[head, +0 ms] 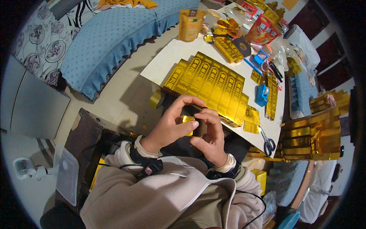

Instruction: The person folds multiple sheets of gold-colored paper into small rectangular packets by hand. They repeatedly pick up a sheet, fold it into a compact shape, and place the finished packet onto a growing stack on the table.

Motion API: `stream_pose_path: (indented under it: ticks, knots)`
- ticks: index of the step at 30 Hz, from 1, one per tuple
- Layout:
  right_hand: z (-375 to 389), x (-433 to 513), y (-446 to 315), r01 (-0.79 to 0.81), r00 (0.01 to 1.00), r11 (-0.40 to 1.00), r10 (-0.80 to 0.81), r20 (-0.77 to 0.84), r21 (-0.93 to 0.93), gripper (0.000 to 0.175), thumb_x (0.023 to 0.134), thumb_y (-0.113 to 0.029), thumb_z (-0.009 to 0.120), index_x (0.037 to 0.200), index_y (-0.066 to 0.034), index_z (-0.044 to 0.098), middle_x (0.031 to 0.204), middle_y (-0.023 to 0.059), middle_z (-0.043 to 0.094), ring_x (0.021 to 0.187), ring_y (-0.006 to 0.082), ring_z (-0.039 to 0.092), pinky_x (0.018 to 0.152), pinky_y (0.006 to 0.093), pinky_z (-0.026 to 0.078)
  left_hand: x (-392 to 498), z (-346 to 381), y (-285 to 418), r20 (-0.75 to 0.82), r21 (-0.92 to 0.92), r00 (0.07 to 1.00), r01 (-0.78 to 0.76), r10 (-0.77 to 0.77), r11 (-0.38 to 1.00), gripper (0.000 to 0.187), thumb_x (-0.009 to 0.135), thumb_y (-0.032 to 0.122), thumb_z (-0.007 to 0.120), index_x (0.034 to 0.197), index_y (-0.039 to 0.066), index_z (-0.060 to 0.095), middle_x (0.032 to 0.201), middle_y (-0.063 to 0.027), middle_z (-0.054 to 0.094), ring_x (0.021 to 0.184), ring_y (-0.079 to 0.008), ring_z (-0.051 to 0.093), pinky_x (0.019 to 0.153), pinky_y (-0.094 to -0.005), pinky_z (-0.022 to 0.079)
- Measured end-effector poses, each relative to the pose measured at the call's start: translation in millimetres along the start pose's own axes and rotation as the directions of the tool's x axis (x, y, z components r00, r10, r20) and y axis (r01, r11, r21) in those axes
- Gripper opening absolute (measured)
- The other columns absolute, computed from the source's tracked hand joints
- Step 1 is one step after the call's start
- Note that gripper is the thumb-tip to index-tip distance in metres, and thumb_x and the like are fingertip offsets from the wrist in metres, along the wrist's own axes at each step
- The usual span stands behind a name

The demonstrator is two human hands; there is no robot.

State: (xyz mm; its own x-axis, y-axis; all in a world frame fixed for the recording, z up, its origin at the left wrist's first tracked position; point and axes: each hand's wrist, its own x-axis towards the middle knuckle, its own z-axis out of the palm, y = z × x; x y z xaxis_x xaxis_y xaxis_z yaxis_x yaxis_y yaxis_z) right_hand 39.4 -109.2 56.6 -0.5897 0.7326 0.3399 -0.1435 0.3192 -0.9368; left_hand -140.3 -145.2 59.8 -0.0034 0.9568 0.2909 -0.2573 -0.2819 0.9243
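Observation:
A small folded piece of gold foil paper (188, 129) is in my left hand (168, 126), with the thumb lying across its face. The left index finger arches over toward my right hand (211, 131). My right fingertips are at the foil's upper right edge, and the right thumb is near its lower end; whether they grip it I cannot tell. Just beyond both hands, a row of overlapping gold paper strips (211, 86) with printed characters lies along the near edge of the white table (168, 57). Smaller gold pieces (251, 118) lie at the row's right end.
Scissors (268, 143) lie at the table's right edge, near a blue tape dispenser (261, 95). Farther back are a black tape roll (242, 48), a gold strip bundle (228, 49) and a standing pouch (191, 25). A large gold foil construction (310, 137) stands right. A blue-covered couch (114, 43) is left.

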Motion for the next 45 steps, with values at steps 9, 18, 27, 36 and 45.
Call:
stream_pose_path:
  ticks: [9, 18, 27, 36, 45]
  knots:
    - [13.6, 12.2, 3.0, 0.131, 0.974, 0.988, -0.115, -0.195, 0.075, 0.03, 0.09, -0.001, 0.071, 0.117, -0.0057, 0.059, 0.12, 0.0078, 0.048, 0.097, 0.0113, 0.05, 0.084, 0.0256, 0.044, -1.8, -1.4, -10.3, 0.017, 0.158, 0.962, -0.272, 0.273, 0.949, 0.038, 0.093, 0.017, 0.073, 0.125, 0.004, 0.057, 0.129, -0.0125, 0.057, 0.124, -0.0218, 0.055, 0.107, -0.0355, 0.044]
    - [3.2, 16.7, -0.1, 0.019, 0.991, 1.0, -0.022, -0.134, -0.019, 0.024, 0.091, 0.001, 0.069, 0.11, -0.0045, 0.056, 0.119, 0.0088, 0.048, 0.109, 0.0182, 0.053, 0.098, 0.0295, 0.044, -4.4, 3.1, -18.8, -0.049, 0.278, 0.96, -0.251, 0.275, 0.927, 0.023, 0.093, 0.012, 0.068, 0.114, 0.006, 0.059, 0.126, -0.0125, 0.057, 0.116, -0.0225, 0.057, 0.101, -0.0347, 0.045]
    - [-8.4, 16.5, -10.5, -0.179, 0.98, 0.881, 0.198, 0.002, 0.437, 0.028, 0.107, -0.023, 0.059, 0.127, -0.0039, 0.057, 0.122, 0.0048, 0.053, 0.088, 0.0084, 0.054, 0.075, 0.0261, 0.048, -6.7, 1.4, -24.6, -0.099, 0.411, 0.926, -0.295, 0.364, 0.862, 0.022, 0.088, 0.012, 0.072, 0.109, 0.008, 0.066, 0.119, -0.0125, 0.061, 0.11, -0.0265, 0.062, 0.098, -0.0367, 0.05]
    - [-8.5, 17.3, -13.6, -0.337, 0.905, 0.819, 0.417, -0.079, 0.465, 0.018, 0.1, -0.012, 0.069, 0.114, -0.0078, 0.059, 0.089, -0.0031, 0.059, 0.067, 0.0024, 0.052, 0.052, 0.0179, 0.04, -6.0, 8.8, -35.0, -0.071, 0.304, 0.936, -0.308, 0.344, 0.901, 0.037, 0.086, 0.012, 0.076, 0.119, 0.007, 0.06, 0.118, -0.0121, 0.06, 0.113, -0.0255, 0.061, 0.1, -0.0355, 0.049]
    - [-18.0, 6.3, -24.6, -0.331, 0.923, 0.923, 0.36, -0.138, 0.194, 0.017, 0.093, 0.001, 0.072, 0.103, -0.0033, 0.059, 0.11, 0.0023, 0.055, 0.079, 0.0069, 0.057, 0.065, 0.0202, 0.048, -10.1, 8.6, -39.1, 0.034, 0.209, 0.989, -0.145, 0.141, 0.967, 0.061, 0.082, 0.034, 0.089, 0.127, 0.007, 0.059, 0.123, -0.0107, 0.064, 0.113, -0.0257, 0.064, 0.1, -0.0357, 0.051]
